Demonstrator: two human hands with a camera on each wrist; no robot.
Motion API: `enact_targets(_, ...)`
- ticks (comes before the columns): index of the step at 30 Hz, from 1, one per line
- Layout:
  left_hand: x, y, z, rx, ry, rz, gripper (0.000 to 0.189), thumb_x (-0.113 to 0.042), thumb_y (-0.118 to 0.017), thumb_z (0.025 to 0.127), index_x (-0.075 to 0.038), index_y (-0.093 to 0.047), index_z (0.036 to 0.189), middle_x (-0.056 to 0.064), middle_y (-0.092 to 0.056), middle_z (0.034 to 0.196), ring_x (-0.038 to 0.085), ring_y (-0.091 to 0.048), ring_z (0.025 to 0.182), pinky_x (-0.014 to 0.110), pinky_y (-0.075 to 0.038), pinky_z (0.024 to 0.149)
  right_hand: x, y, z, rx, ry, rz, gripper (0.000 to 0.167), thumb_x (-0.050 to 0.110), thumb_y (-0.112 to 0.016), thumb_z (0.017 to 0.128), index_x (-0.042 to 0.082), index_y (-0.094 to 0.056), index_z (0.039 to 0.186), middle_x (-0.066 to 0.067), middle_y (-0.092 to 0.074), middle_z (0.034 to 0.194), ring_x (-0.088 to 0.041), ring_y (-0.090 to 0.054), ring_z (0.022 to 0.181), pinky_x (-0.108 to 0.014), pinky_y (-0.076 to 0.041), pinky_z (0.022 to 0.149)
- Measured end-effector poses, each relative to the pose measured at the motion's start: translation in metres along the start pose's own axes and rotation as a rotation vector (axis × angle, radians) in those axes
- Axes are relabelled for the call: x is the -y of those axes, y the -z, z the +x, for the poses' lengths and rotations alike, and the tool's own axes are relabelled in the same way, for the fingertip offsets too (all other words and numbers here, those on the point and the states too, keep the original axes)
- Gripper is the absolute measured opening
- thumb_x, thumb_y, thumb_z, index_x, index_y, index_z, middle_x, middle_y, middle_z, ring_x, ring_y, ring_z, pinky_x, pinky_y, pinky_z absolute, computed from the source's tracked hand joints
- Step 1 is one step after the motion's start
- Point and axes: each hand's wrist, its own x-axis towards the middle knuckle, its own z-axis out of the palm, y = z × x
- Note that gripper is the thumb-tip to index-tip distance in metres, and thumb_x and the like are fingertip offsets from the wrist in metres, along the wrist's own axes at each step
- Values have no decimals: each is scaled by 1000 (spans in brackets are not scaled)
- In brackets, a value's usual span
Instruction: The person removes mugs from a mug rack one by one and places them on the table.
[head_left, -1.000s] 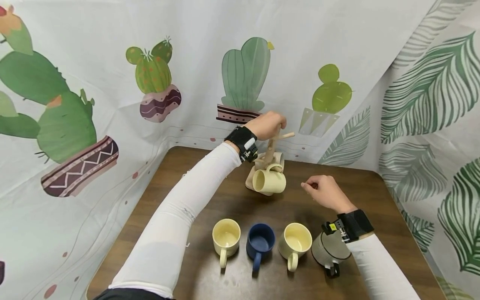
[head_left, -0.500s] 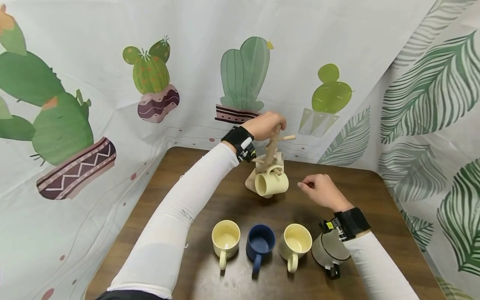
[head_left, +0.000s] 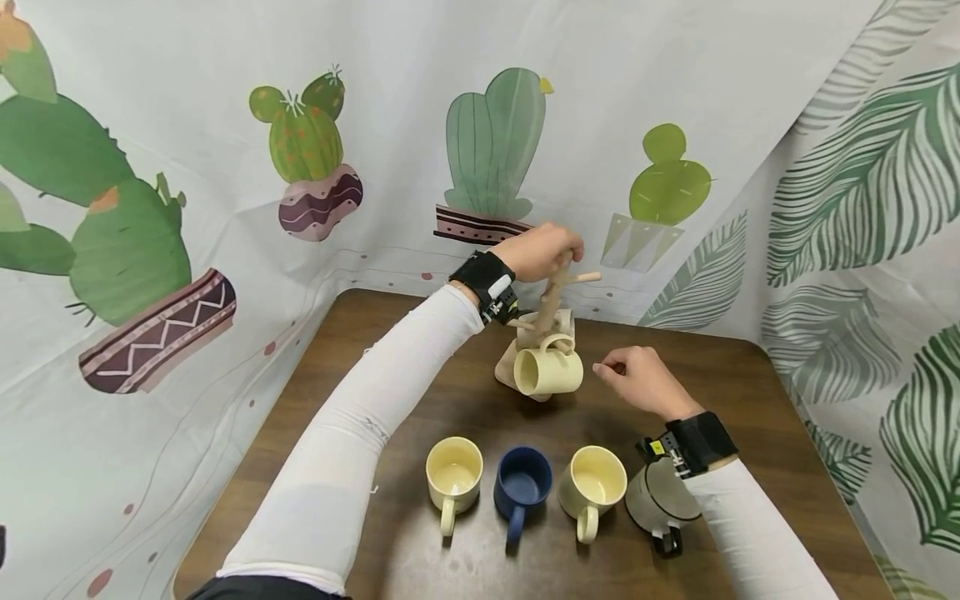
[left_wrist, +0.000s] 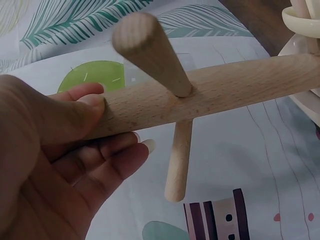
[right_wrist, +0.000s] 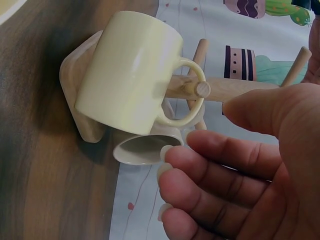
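Note:
My left hand (head_left: 536, 252) grips the top of a wooden mug tree (head_left: 551, 307); in the left wrist view, thumb and fingers close round its post (left_wrist: 140, 107) beside two bare pegs. A pale yellow mug (head_left: 558, 372) hangs by its handle from a low peg, tipped sideways. Behind it hangs a whitish mug (right_wrist: 150, 149), partly hidden. My right hand (head_left: 643, 379) hovers just right of the yellow mug. In the right wrist view, its relaxed fingers (right_wrist: 220, 155) bend loosely near the mug's handle, holding nothing.
Along the front of the brown table (head_left: 405, 400) stand a yellow mug (head_left: 454, 473), a blue mug (head_left: 523, 477), another yellow mug (head_left: 593, 477) and a grey mug with black handle (head_left: 660, 497), partly under my right wrist. A cactus-print cloth (head_left: 390, 125) hangs behind.
The mug tree has turned a little in my left hand's grip, and the hanging yellow mug has swung slightly right. My right hand has drifted a little left, closer to that mug.

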Motion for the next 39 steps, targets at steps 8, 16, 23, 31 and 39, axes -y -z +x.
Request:
enact_targets(8,0,0,-6,-10,14,-67,37,5,-40,104,-9,-70,121,8,-70,116,18,-61,99,30,-49,86,6,-3,3,32,17,8,19,18,-63,104,10,-78,94,-7,-73,83,-15,-56,66,-33,-45,67)
enact_targets(16,-4,0,-10,-29,-7,-83,37,5,-41,104,-7,-72,119,9,-71,115,18,-60,97,30,-48,84,13,-2,10,36,43,8,19,18,-63,104,10,-78,94,-7,-73,83,-13,-55,65,-32,-45,66)
enact_targets(23,-4,-2,-13,-29,22,-69,34,3,-44,105,-9,-72,119,7,-71,117,18,-63,104,30,-51,89,19,3,18,50,76,-5,17,15,-66,101,3,-78,104,-4,-74,88,-13,-63,74,-34,-50,69)
enact_targets(31,-4,0,-14,-29,28,-68,35,3,-43,104,-10,-73,120,7,-71,119,17,-62,102,29,-49,88,22,11,38,114,127,-15,27,11,-68,99,-1,-72,123,-15,-76,106,-26,-71,86,-40,-56,74)
enact_targets(39,-9,1,-14,-18,40,-57,37,3,-42,105,-8,-73,121,9,-70,126,19,-64,109,31,-51,92,29,13,63,203,208,-85,43,12,-71,97,3,-65,139,-16,-75,102,-14,-49,58,-32,-40,60)
